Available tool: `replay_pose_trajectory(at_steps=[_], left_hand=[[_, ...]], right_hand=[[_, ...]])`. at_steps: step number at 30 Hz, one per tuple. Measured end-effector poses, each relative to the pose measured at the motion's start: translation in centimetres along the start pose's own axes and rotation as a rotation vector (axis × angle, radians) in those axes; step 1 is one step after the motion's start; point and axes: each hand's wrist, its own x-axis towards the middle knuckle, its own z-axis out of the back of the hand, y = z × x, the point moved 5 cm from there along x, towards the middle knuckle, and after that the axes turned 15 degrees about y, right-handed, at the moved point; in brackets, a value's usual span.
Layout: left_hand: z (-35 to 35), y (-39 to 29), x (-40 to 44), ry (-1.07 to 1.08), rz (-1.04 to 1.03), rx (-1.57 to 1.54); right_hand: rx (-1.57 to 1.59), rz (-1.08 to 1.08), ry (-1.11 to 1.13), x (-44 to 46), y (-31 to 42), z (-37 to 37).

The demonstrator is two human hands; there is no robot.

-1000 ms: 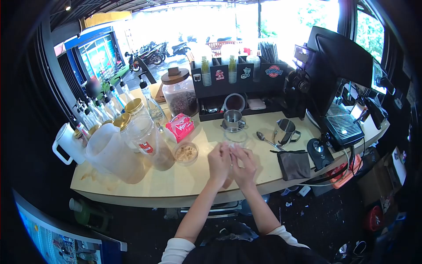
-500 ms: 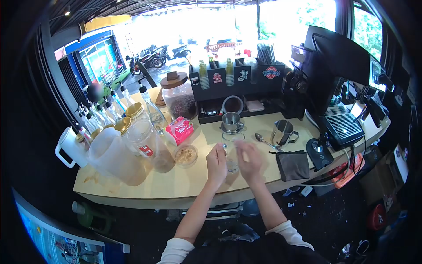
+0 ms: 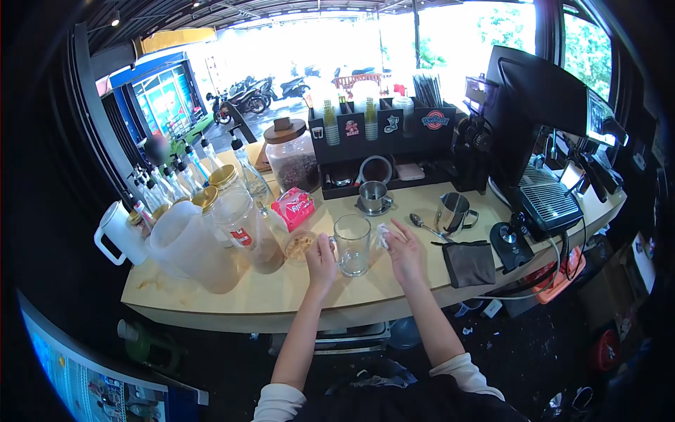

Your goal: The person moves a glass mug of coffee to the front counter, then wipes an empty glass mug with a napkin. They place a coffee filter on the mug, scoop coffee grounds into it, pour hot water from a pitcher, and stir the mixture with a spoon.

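A clear glass mug [image 3: 354,247] stands upright at the front of the wooden counter, between my two hands. My left hand [image 3: 322,264] is closed on the mug's handle at its left side. To the right of the mug, my right hand [image 3: 404,254] pinches a crumpled white tissue [image 3: 383,236], apart from the glass. Behind the mug sits a small metal cup [image 3: 373,196] with a round flat base. Left of my left hand is a round tub [image 3: 301,246] of light brown contents, partly covered by that hand.
A pink packet [image 3: 293,208], a large frosted pitcher [image 3: 188,243] and several pump bottles crowd the left. On the right lie a spoon [image 3: 420,222], a steel milk jug [image 3: 453,213], a dark folded cloth [image 3: 469,264] and a tamper [image 3: 512,239]. A black cup organizer [image 3: 383,144] lines the back.
My hands have moved apart, the right one away from the mug with the tissue. The mug has shifted slightly left and now shows plainly between them.
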Motion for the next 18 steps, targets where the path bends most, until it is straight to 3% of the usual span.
replay_pose_trajectory(at_steps=[3, 7, 10, 12, 13, 15, 16, 18], left_hand=[[0.9, -0.4, 0.3, -0.025, -0.107, 0.107], [1.4, -0.5, 0.6, 0.027, -0.052, 0.216], [1.2, -2.4, 0.2, -0.117, -0.173, 0.271], [0.3, -7.2, -1.7, -0.278, -0.374, 0.536], [-0.4, -8.6, -2.3, -0.273, -0.377, 0.534], [-3.6, -10.8, -3.4, 0.006, -0.423, 0.568], [-4.8, -11.5, -3.9, 0.008, -0.421, 0.562], [-7.7, -11.3, -4.2, 0.275, -0.313, 0.24]], right_hand=[[0.16, -0.018, 0.109, -0.3, 0.5, -0.2], [0.19, -0.089, 0.149, -1.1, 1.7, -1.3], [0.251, -0.132, 0.14, -1.9, 2.6, -2.6], [0.236, -0.188, 0.196, -2.3, 3.1, -3.3], [0.234, -0.182, 0.194, -2.4, 3.4, -3.6], [0.258, -0.234, 0.272, -2.9, 3.6, -4.3], [0.254, -0.235, 0.267, -3.1, 3.7, -4.2], [0.216, -0.25, 0.406, -3.5, 4.1, -4.6]])
